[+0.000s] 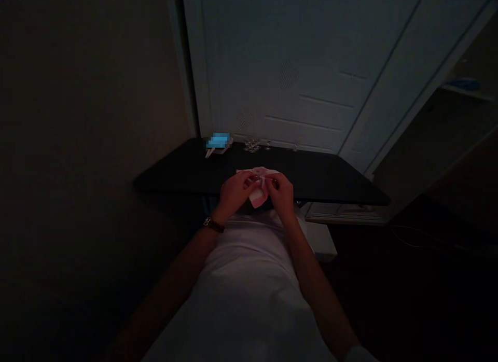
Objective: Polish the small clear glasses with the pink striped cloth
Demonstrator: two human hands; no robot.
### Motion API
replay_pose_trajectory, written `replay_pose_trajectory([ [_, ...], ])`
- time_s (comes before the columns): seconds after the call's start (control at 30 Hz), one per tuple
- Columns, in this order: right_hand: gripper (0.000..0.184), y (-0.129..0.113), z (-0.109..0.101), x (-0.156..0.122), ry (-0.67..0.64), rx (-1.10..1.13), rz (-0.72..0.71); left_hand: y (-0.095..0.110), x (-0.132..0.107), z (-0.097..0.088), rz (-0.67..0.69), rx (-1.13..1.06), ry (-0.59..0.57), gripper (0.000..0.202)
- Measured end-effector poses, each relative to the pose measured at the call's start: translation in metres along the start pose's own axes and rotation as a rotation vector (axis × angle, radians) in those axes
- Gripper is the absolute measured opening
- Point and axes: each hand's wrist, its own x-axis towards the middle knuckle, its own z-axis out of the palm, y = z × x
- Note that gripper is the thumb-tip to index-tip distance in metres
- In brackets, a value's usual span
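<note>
Just over the front edge of the black table, my left hand [236, 190] and my right hand [280, 192] meet at a crumpled pink-and-white cloth [258, 199]. Both hands have their fingers bent and closed on it, thumbs toward the middle. One corner of the cloth hangs down between the thumbs, and its far edge spreads behind the fingertips. Something small and shiny may sit between the fingertips, but the dim light hides what it is. A dark-banded watch [213, 225] is on my left wrist.
Several small clear glass-like pieces [252, 144] stand along the back of the black table [175, 170]. A device with a blurred blue screen [218, 140] lies at back left. A white panelled door [311, 56] rises behind. Below right is a white box [322, 241].
</note>
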Motion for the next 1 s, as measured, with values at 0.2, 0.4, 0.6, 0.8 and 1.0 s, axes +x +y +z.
replay_pose_trajectory([
  [0.2, 0.018, -0.0029, -0.0022, 0.0002, 0.021, 0.046, -0.012, 0.0022, 0.0002, -0.0012, -0.004, 0.021, -0.023, 0.027],
  [0.4, 0.02, -0.0045, -0.0035, 0.0013, 0.067, 0.137, 0.046, 0.007, -0.0003, -0.0042, -0.037, 0.043, -0.054, 0.029],
  [0.6, 0.022, -0.0054, -0.0039, 0.0017, 0.069, 0.174, 0.056, 0.0055, -0.0006, -0.0026, -0.037, 0.029, -0.038, 0.028],
  [0.8, 0.021, -0.0035, -0.0021, 0.0006, -0.006, 0.129, -0.001, 0.0033, -0.0002, -0.0016, -0.028, 0.011, -0.025, 0.024],
  [1.0, 0.019, 0.0006, -0.0007, 0.0015, -0.051, 0.034, -0.016, 0.0063, -0.0003, -0.0039, -0.051, 0.028, -0.046, 0.025],
])
